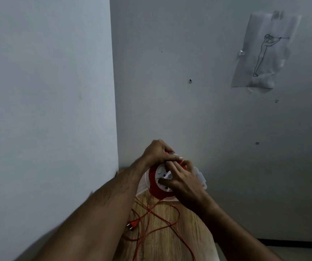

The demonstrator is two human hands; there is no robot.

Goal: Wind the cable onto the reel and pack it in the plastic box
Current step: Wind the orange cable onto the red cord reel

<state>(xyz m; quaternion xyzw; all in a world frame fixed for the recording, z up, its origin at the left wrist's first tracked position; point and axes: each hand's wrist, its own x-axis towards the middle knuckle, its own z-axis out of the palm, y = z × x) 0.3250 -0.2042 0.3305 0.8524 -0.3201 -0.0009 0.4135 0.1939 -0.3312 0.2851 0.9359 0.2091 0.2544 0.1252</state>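
Note:
An orange cable reel (156, 188) with a white socket face sits tilted at the far end of the wooden table (162, 247). My left hand (158, 152) grips the reel's top rim. My right hand (181, 180) lies over the white face, fingers curled on its centre. The clear plastic box (201, 178) stands right behind the reel, mostly hidden. Loose orange cable (157, 221) lies in tangled loops on the table in front of the reel. Its orange plug (131, 226) rests beside my left forearm.
The table stands in a room corner, with grey walls on the left and behind. A taped paper sheet with a line drawing (262, 53) hangs on the back wall, high on the right. The floor shows at the lower right.

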